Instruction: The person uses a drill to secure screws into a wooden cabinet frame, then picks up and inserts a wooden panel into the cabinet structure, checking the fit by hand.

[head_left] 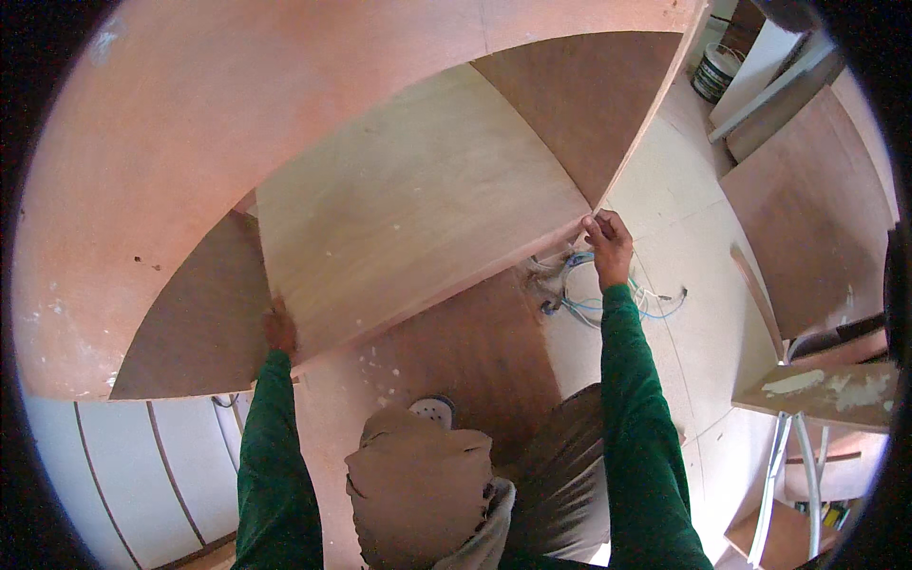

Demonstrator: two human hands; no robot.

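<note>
Board [408, 190], pale and broad, sits between the fingers of the two hands, its long near edge running from one set to the other. The right hand [613, 249] has its fingers bent in at the board's near right corner, grasping the edge. The left hand [280, 332] is at the near left end, blurred; I cannot tell whether its fingers grip there or only press.

Beyond the fingers, a large pinkish panel [180, 180] overlaps the board's far part. A brown side [589, 104] rises past the right fingers, and a darker side [199, 313] spreads left of the left ones. Just below the right fingers, cables [579, 294] lie looped on the floor [665, 323]. A brown sheet [465, 332] lies lower, between both hands, with a light shoe [434, 409] near it. Well right of the right fingers stand a leaning panel [807, 209] and, farther off, a bucket [717, 71].
</note>
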